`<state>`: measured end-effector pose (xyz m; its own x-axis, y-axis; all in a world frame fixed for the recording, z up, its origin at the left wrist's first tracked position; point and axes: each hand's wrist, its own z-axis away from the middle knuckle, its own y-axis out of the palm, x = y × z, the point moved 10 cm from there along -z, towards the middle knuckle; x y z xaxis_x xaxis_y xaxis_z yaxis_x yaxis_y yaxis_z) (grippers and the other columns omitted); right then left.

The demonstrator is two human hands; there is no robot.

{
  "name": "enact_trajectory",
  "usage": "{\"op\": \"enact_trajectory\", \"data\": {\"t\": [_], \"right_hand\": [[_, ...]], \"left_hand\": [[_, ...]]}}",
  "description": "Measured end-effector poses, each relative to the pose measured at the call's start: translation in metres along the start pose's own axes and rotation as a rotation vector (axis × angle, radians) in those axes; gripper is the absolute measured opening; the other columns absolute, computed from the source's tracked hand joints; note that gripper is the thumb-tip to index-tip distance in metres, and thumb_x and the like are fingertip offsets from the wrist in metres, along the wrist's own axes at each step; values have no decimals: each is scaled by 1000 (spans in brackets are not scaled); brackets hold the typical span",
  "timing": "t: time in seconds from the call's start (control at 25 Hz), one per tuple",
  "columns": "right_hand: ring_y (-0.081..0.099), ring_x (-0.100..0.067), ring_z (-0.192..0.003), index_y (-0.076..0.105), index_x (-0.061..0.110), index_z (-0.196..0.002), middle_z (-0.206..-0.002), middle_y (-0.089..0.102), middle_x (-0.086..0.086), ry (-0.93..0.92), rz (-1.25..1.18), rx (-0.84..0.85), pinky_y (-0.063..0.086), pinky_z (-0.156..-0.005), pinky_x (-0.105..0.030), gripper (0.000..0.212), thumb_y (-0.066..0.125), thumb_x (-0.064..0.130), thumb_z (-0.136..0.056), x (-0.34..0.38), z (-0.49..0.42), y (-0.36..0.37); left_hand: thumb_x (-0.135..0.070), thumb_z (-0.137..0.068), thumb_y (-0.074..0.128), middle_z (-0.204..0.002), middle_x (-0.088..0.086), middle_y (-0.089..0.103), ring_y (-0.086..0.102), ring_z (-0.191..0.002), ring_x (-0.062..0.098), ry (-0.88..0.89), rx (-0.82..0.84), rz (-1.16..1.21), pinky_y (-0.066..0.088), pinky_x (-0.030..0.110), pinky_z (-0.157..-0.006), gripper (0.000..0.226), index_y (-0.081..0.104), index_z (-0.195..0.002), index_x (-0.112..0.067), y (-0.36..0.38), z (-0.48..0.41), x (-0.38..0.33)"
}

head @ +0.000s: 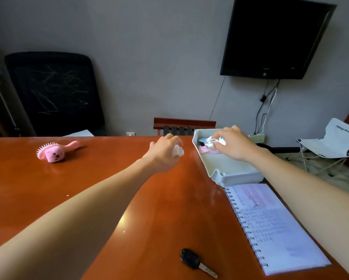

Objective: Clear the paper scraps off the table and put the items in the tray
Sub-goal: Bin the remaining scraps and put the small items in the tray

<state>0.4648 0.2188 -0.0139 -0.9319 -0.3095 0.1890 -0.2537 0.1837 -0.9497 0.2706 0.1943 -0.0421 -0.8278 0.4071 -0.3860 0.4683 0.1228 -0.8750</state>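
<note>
Above the orange-brown wooden worktop (88,188), the left grip (165,152) is curling round a crumpled white paper scrap (178,151); the right grip (230,144) is pinching a crinkled silvery-white scrap (215,142) over the pale plastic tray (226,168). Loosely released, either light scrap risks bouncing away.

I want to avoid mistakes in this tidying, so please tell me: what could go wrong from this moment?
1. The right hand holds a crumpled paper over the tray; if released there, the scrap would likely mix with the items inside.
2. The tray sits at the right edge of the table; a push might slide it off.
3. The key lies between the forearms; the left hand, gripping a white scrap, might sweep it when drawn back.
</note>
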Motion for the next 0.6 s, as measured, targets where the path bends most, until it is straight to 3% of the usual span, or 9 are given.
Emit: {"op": "enact_trajectory", "data": {"t": [0.16, 0.32, 0.48, 0.6], "right_hand": [[36, -23, -123, 65, 27, -115, -108, 55, 6, 104, -55, 34, 37, -95, -36, 27, 59, 36, -89, -46, -3, 19], [37, -23, -119, 60, 27, -121, -118, 59, 1, 117, -112, 64, 35, -91, -32, 30, 59, 31, -91, -59, -15, 44], [34, -23, -117, 59, 35, -122, -112, 46, 5, 101, -142, 130, 34, -101, -38, 34, 63, 35, -88, -51, -19, 69], [33, -22, -118, 60, 33, -124, -112, 43, 6, 70, -129, 136, 33, -104, -40, 33, 62, 36, -91, -48, -21, 71]], "left_hand": [[-18, -89, 62, -128, -3, 50, 46, -115, 21, 8, 20, 19, 32, 44, -101, 34, 53, -121, -28, 19, -24, -15], [-19, -90, 61, -132, -3, 51, 47, -119, 21, 33, 46, 3, 31, 46, -103, 35, 52, -124, -27, 36, -41, -23], [-19, -91, 61, -129, -3, 53, 50, -115, 21, 34, 50, -8, 32, 43, -101, 34, 52, -123, -25, 42, -50, -23], [-16, -89, 65, -126, -2, 55, 52, -110, 21, 21, 51, 52, 42, 38, -95, 36, 54, -123, -23, 46, -55, -22]]}}
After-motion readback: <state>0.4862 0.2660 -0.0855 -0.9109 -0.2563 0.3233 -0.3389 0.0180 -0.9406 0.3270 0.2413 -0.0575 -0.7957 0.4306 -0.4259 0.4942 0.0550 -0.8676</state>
